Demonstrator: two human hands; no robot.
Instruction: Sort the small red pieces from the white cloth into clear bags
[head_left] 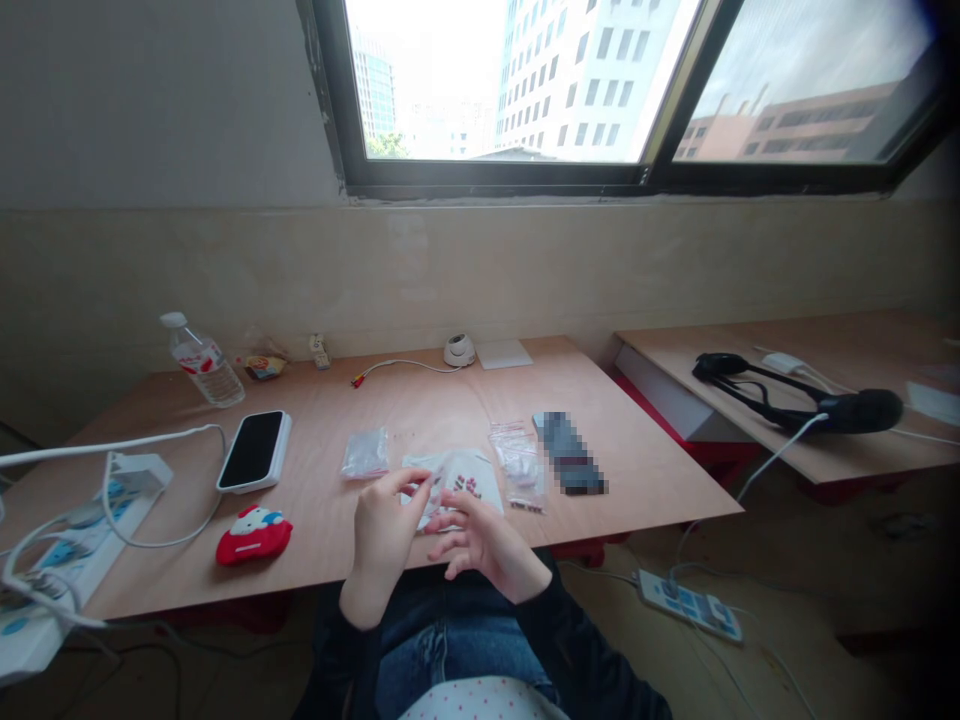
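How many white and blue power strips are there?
2: one white-and-blue plastic power strip at far left, another on the tan floor at right. More may be hidden.

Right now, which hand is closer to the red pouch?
The left hand. It's right of the red pouch, with bare table between them; the right hand is farther right, past the left.

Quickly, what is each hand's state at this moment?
Left hand: fingers bent toward thumb; whether closed on something cannot be told.
Right hand: open, fingers loosely spread; nothing clearly held.
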